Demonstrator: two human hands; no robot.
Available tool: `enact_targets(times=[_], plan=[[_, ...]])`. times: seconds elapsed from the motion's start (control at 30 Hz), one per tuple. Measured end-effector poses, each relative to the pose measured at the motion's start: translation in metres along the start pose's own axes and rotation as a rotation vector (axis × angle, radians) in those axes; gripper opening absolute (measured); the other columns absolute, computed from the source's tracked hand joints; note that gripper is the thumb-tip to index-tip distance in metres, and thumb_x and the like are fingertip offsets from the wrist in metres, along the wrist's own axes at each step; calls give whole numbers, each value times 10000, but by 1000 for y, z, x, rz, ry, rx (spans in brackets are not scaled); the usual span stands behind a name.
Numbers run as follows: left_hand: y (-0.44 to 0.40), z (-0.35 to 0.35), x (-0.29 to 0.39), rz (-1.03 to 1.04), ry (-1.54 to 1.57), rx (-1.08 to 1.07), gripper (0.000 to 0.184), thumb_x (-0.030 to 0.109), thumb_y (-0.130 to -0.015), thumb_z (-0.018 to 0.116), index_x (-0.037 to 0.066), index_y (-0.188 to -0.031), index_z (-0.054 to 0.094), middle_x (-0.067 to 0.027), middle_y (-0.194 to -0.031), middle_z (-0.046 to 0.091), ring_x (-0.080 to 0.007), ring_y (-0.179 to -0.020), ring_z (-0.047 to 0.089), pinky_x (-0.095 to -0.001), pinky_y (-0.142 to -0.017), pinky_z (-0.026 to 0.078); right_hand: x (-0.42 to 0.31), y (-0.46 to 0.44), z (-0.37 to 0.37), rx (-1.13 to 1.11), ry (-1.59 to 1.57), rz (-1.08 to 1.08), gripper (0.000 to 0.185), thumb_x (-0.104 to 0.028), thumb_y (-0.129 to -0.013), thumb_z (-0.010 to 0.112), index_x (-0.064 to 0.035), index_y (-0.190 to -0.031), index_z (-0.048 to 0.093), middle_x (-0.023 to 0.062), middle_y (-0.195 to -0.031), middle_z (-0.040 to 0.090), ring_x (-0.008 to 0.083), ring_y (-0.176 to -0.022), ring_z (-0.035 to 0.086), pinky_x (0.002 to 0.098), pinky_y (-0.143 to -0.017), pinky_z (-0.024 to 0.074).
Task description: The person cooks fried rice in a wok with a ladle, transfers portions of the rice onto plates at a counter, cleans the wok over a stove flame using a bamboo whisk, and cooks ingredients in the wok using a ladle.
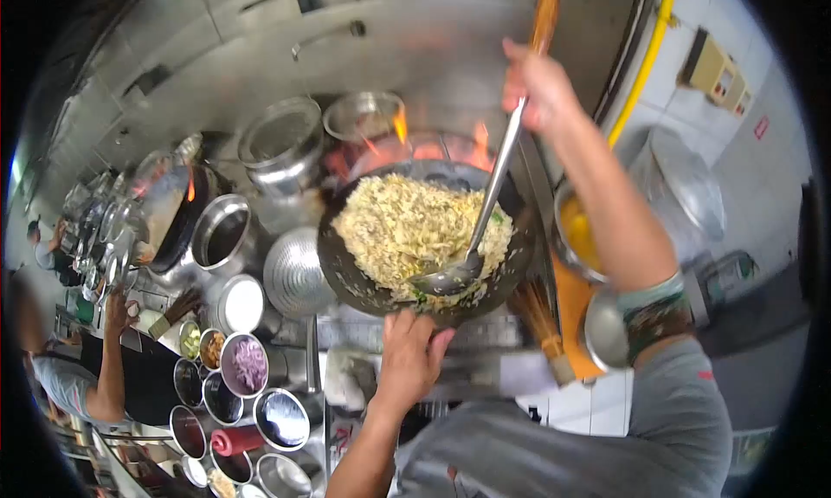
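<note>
A dark wok [348, 283] full of fried rice [407, 221] sits over the burner, with flames rising behind its far rim. My left hand [409, 357] is closed on the wok's near edge, thumb to the right; a cloth or handle under the fingers cannot be made out. Up at the right, my right hand [538, 89] is wrapped round the long shaft of a ladle [495, 179], just below its wooden end. The ladle's bowl rests in the rice at the near right side of the wok. Bits of green show in the rice near the bowl.
Left of the wok are a perforated strainer [296, 271], a lidded pot [281, 143] and a bowl of sliced onion [246, 365]. A bamboo brush [541, 325] and a pot of yellow liquid [578, 229] stand right. A co-worker [65, 385] works at the far left beside another wok.
</note>
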State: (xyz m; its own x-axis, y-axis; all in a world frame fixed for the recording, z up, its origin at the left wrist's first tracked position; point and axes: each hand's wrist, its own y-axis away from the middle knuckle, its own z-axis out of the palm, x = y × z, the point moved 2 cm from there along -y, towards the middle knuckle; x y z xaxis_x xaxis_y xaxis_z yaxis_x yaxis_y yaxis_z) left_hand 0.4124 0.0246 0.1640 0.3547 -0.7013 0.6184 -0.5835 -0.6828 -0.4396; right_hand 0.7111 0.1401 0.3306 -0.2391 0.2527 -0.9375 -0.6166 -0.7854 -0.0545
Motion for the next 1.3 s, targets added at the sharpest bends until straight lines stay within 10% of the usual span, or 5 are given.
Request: enact_targets(times=[0.3,0.77,0.83,1.3], plan=[[64,46,-57,95,-53,28,143,100,-772,676,22,-776,556,-156,-767,492,-357,-777,464,-449,-722,374,33,71,1,74,-30,-436,356,-244,-914,580,-73,-647,418,3,-481,362,129,-340,354,315,-327,312],[-20,37,-73,51,56,108,114,153,-831,636,82,-920,633,-95,-957,553,-295,-945,506,-407,-776,384,29,52,2,164,-74,-492,347,-271,-907,591,-116,-664,398,-31,-472,340,106,-342,315,298,-335,292],[-15,20,-59,-7,-44,228,82,132,-813,656,78,-874,646,-86,-987,570,-276,-956,510,-394,-784,381,100,17,-2,-54,-167,-372,338,-271,-906,588,-112,-664,413,-30,-473,343,109,-340,331,289,-328,294],[-19,14,-38,61,-73,-89,191,151,-794,669,18,-894,574,-149,-874,527,-349,-846,485,-424,-729,385,15,-18,-20,121,40,-68,269,-224,-907,561,-84,-722,424,-6,-498,347,126,-356,316,329,-326,307]])
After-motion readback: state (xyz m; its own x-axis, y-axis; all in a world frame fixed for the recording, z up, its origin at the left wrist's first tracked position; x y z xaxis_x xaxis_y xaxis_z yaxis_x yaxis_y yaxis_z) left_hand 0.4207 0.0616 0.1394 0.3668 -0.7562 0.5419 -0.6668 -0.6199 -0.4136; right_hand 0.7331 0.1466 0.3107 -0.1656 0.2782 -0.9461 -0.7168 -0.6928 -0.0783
